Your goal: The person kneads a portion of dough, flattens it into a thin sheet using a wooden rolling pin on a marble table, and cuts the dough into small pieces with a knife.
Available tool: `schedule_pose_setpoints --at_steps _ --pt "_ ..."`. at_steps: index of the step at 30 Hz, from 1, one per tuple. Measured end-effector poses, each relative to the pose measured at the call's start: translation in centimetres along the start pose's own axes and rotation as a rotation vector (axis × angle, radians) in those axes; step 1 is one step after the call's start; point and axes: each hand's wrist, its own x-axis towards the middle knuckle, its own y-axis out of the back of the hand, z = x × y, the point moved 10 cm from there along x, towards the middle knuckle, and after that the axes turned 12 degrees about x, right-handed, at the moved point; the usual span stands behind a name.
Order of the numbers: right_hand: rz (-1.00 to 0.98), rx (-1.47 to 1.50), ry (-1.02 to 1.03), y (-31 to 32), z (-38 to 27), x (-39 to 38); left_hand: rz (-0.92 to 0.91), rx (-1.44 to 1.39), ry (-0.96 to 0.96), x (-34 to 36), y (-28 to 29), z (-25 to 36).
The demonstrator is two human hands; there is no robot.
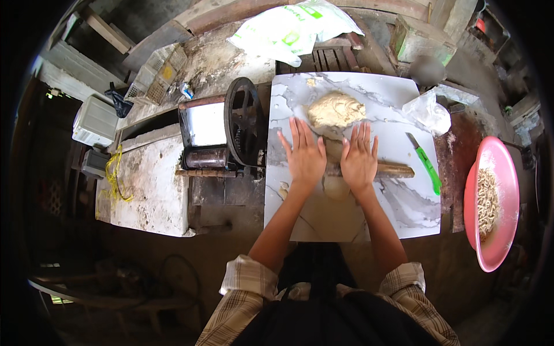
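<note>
Both palms press down on a wooden rolling pin (395, 169) that lies crosswise on a white marble-patterned board (404, 213). My left hand (306, 155) has its fingers stretched forward, and so does my right hand (359, 158); neither wraps round the pin. Between my wrists, just nearer than the pin, a thin pale patch that looks like flattened dough (336, 188) shows; its outline is partly lost in shadow. Beyond my fingertips rests a thick, lumpy mound of dough (336, 109). To the right lies a green-handled utility knife (426, 164).
Left of the board stands a hand-cranked roller machine with a dark wheel (239, 122). A pink basin (499, 230) holding noodle-like strands is at far right. A clear plastic bag (427, 112) sits at the board's right edge, a white-and-green sack (297, 29) behind it.
</note>
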Motion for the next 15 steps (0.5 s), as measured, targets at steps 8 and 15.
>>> schedule_pose_setpoints --at_steps 8,15 --pt "-0.04 -0.053 0.068 2.0 -2.0 -6.7 -0.166 -0.081 -0.05 -8.2 0.0 0.0" --pt "-0.009 0.004 -0.111 0.6 1.1 -1.6 -0.041 -0.029 -0.049 -1.0 0.0 0.8"
